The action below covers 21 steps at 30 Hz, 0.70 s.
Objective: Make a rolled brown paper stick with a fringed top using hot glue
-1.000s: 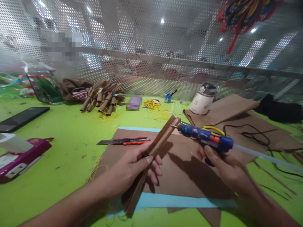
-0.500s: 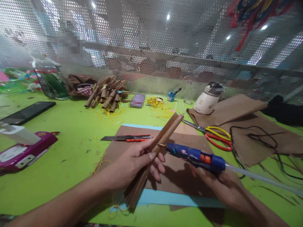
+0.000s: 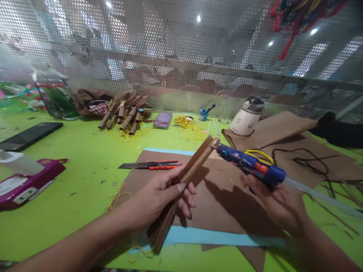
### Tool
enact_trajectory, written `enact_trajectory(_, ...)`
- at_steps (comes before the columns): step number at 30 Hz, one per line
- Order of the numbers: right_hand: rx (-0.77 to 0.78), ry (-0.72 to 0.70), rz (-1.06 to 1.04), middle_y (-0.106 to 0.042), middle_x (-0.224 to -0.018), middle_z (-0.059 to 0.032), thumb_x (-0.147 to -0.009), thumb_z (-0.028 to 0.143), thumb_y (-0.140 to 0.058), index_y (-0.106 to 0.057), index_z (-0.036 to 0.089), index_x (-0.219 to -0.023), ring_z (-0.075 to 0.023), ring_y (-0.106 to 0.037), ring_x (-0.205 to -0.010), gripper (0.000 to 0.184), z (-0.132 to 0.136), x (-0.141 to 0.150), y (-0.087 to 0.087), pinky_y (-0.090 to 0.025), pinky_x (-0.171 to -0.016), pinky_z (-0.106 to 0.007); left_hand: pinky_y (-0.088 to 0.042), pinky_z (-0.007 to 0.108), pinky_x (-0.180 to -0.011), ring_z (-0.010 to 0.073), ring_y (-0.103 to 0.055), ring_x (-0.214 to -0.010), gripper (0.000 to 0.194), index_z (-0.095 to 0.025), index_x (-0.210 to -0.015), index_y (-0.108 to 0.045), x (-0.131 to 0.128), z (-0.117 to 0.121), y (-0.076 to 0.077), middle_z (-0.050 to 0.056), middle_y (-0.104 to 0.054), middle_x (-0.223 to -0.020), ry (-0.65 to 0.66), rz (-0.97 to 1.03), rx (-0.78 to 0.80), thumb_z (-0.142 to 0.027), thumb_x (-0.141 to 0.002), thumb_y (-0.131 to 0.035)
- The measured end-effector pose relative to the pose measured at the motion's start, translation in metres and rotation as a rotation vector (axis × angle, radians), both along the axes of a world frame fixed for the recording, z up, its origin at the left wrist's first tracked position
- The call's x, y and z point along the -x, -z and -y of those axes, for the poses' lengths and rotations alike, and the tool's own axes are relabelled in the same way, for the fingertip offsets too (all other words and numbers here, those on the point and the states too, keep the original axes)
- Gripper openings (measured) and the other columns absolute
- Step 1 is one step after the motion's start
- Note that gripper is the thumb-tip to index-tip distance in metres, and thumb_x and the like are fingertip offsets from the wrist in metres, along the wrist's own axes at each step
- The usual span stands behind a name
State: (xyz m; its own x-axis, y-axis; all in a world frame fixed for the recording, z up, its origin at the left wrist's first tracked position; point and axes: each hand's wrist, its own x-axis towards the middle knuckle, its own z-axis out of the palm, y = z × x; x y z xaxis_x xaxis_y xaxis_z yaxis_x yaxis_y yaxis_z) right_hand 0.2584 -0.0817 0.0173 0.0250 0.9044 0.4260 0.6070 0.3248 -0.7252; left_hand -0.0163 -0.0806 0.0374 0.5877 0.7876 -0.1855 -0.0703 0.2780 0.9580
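My left hand (image 3: 172, 192) grips a bundle of rolled brown paper tubes (image 3: 195, 166) around its middle, tilted with its top to the right. A shiny streak runs along the tube's upper part. My right hand (image 3: 272, 204) is closed around a blue hot glue gun (image 3: 246, 162) with an orange middle and a clear glue stick out of its back. Its nozzle meets the tubes near their top end. Beneath lie a brown paper sheet (image 3: 221, 200) and a light blue sheet (image 3: 210, 237). A box cutter (image 3: 153, 165) rests on the brown sheet's far left.
Brown rolled bundles (image 3: 127, 113), yellow string (image 3: 184, 121), a blue jar (image 3: 203, 115) and a white bottle (image 3: 245, 119) stand at the back. A purple power strip (image 3: 34, 185) and a phone (image 3: 31, 134) lie left. Folded brown paper (image 3: 283, 130) and a black cord (image 3: 306, 160) lie right.
The glue gun in my right hand has moved up and right along the tube, from near my left thumb to the top end. My left hand keeps its hold on the bundle.
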Motion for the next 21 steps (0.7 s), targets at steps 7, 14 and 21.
enact_trajectory(7, 0.095, -0.121, -0.058, -0.068, -0.066, -0.0039, -0.081, 0.04, -0.063, -0.065, 0.022, -0.078, -0.0218, -0.065, -0.058, 0.019, 0.009, 0.01, 0.004, -0.055, -0.054, -0.03, -0.052, 0.028, -0.062, 0.0145, -0.063, -0.065, 0.018, -0.013, -0.097, -0.053, 0.001, -0.001, 0.001, 0.009, -0.063, -0.082, -0.016, 0.01, 0.003, -0.03, -0.092, -0.049)
enact_trajectory(14, 0.235, -0.226, -0.117, -0.073, -0.082, -0.0071, -0.076, 0.04, -0.068, -0.067, 0.023, -0.088, -0.0259, -0.071, -0.073, 0.021, 0.026, 0.017, 0.011, -0.061, -0.066, -0.032, -0.051, 0.027, -0.062, 0.0141, -0.064, -0.064, 0.019, -0.014, -0.102, -0.053, 0.001, -0.001, -0.001, 0.007, -0.063, -0.083, -0.021, 0.01, -0.013, -0.029, -0.091, -0.051)
enact_trajectory(21, 0.231, -0.223, -0.114, -0.07, -0.07, -0.004, -0.078, 0.036, -0.065, -0.064, 0.024, -0.081, -0.0231, -0.067, -0.061, 0.013, 0.014, 0.01, 0.003, -0.058, -0.052, -0.03, -0.051, 0.027, -0.062, 0.0145, -0.064, -0.065, 0.02, -0.013, -0.101, -0.053, 0.002, -0.002, -0.003, 0.009, -0.064, -0.084, -0.015, 0.012, -0.022, -0.031, -0.091, -0.051)
